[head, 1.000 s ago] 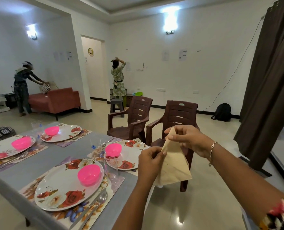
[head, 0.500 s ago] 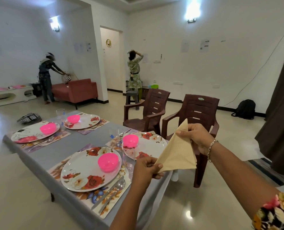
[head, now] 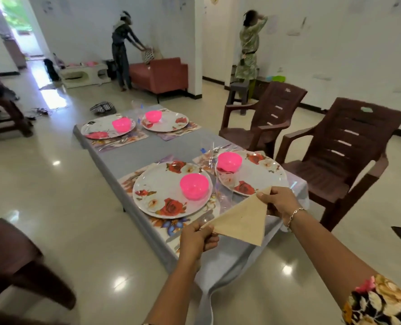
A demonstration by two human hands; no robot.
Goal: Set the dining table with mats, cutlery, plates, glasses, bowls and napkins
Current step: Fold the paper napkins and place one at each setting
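Observation:
A beige napkin [head: 244, 218], folded into a triangle, is stretched between my two hands above the near corner of the table [head: 185, 146]. My left hand [head: 196, 239] pinches its lower left corner. My right hand [head: 278, 200] pinches its top corner. Below and beyond the napkin lies the nearest floral plate [head: 164, 191] with a pink bowl [head: 194, 186] on a floral mat. A second plate [head: 253, 174] with a pink bowl [head: 229, 161] sits to its right. Two more set places lie at the far end.
Two brown plastic chairs [head: 344, 146] stand on the table's right side. Another dark chair [head: 14, 261] is at the lower left. Clear glasses [head: 206, 148] stand between the plates. Two people work by a red sofa [head: 159, 73] and the far wall.
The view has tilted down and turned left toward the table. Both hands have lowered the napkin from chest height to just over the table's near corner.

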